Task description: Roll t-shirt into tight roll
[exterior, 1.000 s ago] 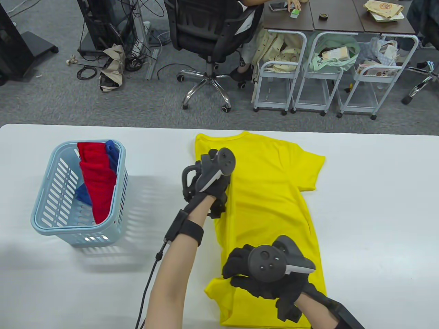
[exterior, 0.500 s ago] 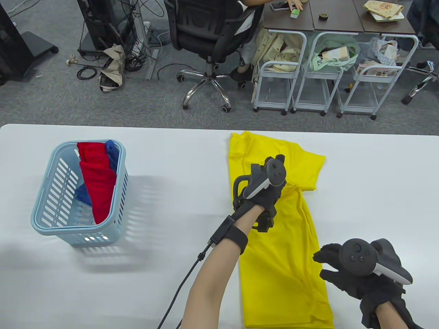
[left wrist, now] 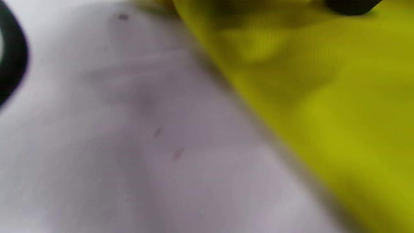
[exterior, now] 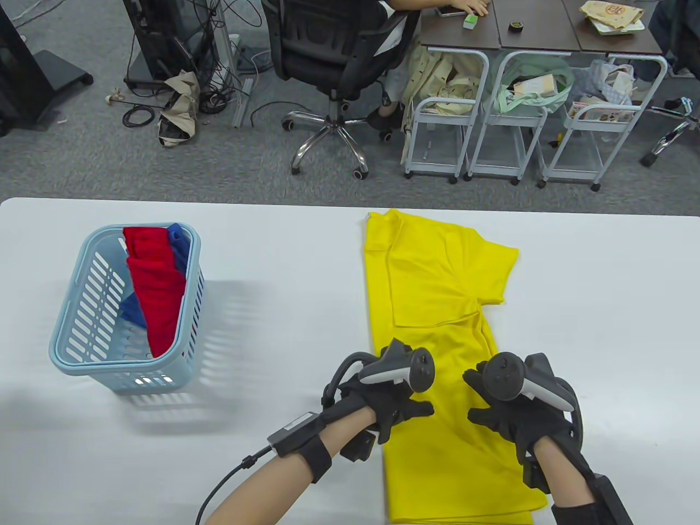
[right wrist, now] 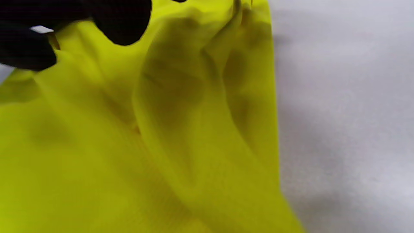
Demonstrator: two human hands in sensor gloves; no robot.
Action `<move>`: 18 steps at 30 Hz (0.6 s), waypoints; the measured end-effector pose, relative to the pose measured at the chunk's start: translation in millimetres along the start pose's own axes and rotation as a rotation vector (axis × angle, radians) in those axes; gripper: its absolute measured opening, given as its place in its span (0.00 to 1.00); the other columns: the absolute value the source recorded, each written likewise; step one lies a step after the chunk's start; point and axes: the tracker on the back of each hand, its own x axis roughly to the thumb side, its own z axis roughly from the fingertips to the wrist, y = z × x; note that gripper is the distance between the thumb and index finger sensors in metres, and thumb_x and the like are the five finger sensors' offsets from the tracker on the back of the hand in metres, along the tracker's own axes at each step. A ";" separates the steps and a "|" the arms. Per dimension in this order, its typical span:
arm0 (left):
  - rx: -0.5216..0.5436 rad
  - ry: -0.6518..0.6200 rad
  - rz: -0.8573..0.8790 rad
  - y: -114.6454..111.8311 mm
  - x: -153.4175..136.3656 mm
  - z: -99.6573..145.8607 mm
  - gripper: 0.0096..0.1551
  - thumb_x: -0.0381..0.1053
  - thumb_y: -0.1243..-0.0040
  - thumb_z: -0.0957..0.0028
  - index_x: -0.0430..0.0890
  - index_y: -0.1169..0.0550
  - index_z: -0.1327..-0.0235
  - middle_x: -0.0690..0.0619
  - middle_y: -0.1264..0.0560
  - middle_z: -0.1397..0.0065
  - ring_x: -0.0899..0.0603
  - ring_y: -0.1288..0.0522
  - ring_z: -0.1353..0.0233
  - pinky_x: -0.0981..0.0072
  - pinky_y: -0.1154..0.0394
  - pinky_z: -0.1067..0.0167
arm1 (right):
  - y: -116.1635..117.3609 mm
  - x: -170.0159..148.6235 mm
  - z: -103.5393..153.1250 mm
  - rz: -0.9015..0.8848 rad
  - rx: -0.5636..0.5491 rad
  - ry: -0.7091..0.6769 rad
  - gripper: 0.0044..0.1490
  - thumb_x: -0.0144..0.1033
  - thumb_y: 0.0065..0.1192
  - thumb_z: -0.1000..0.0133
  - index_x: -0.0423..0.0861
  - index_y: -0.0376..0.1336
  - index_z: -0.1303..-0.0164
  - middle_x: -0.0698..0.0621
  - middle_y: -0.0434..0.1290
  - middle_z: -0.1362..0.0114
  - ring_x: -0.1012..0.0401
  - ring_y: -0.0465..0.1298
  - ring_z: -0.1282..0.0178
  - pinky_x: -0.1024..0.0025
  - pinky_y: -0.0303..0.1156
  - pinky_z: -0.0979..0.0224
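Observation:
A yellow t-shirt [exterior: 437, 284] lies flat on the white table [exterior: 273, 246], collar at the far end. Its left side is folded over to the middle, and the right sleeve [exterior: 495, 268] sticks out. Both gloved hands lie on its lower middle with fingers spread and hold nothing: my left hand [exterior: 402, 407] by the folded left edge, my right hand [exterior: 486, 407] beside it. The blurred left wrist view shows the shirt's edge [left wrist: 291, 97] on the table and a fingertip [left wrist: 352, 5]. In the right wrist view, creased yellow fabric [right wrist: 181, 113] lies under my fingers [right wrist: 123, 19].
A light blue slatted basket [exterior: 71, 350] with red and blue cloths stands on the table's left. Bare white table lies right of the shirt and between basket and shirt. Beyond the far edge are an office chair [exterior: 328, 60] and white wire carts [exterior: 492, 126].
The shirt's left side has been folded over to the middle. My left hand then drew back toward me from the shirt's upper part. My right hand moved left onto the shirt.

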 end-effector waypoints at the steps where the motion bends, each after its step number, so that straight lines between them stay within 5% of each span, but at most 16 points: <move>1: 0.010 0.019 -0.094 -11.0 -2.7 1.8 0.54 0.76 0.72 0.45 0.51 0.74 0.22 0.43 0.76 0.15 0.31 0.70 0.15 0.28 0.58 0.23 | 4.7 0.1 -3.3 0.020 0.015 0.011 0.50 0.53 0.58 0.37 0.53 0.39 0.10 0.46 0.36 0.08 0.40 0.37 0.09 0.38 0.45 0.18; 2: 0.015 0.013 -0.113 -15.8 -6.1 4.5 0.53 0.77 0.78 0.47 0.50 0.76 0.23 0.42 0.78 0.17 0.31 0.72 0.16 0.29 0.58 0.23 | 7.5 0.1 -4.9 0.034 0.023 0.022 0.51 0.53 0.58 0.37 0.53 0.38 0.10 0.46 0.36 0.08 0.40 0.36 0.09 0.37 0.45 0.18; 7: 0.025 0.020 -0.061 -35.4 -39.1 31.2 0.50 0.75 0.73 0.47 0.57 0.73 0.22 0.47 0.77 0.16 0.35 0.71 0.14 0.29 0.59 0.22 | 17.1 12.1 -7.2 0.099 0.041 -0.006 0.53 0.55 0.59 0.37 0.55 0.35 0.11 0.49 0.34 0.09 0.41 0.34 0.09 0.36 0.43 0.18; 12: 0.026 0.021 -0.026 -53.8 -58.2 57.1 0.51 0.74 0.69 0.48 0.58 0.71 0.22 0.47 0.75 0.15 0.35 0.70 0.14 0.30 0.59 0.22 | 13.8 45.5 4.1 0.169 0.008 -0.095 0.47 0.54 0.60 0.38 0.52 0.47 0.12 0.48 0.45 0.08 0.41 0.44 0.08 0.37 0.48 0.19; 16: 0.110 0.001 -0.009 -54.9 -63.8 80.9 0.49 0.72 0.54 0.46 0.61 0.58 0.16 0.47 0.63 0.10 0.36 0.59 0.11 0.32 0.49 0.21 | 9.3 70.7 10.9 0.214 -0.038 -0.130 0.45 0.55 0.59 0.38 0.52 0.50 0.12 0.46 0.51 0.08 0.41 0.48 0.08 0.38 0.50 0.19; 18: 0.202 0.009 0.044 -51.4 -66.7 85.4 0.43 0.72 0.59 0.44 0.61 0.49 0.15 0.48 0.55 0.08 0.36 0.51 0.10 0.31 0.48 0.21 | 8.8 83.7 3.2 0.212 -0.043 -0.141 0.47 0.55 0.58 0.37 0.52 0.46 0.11 0.46 0.45 0.07 0.40 0.45 0.08 0.38 0.49 0.18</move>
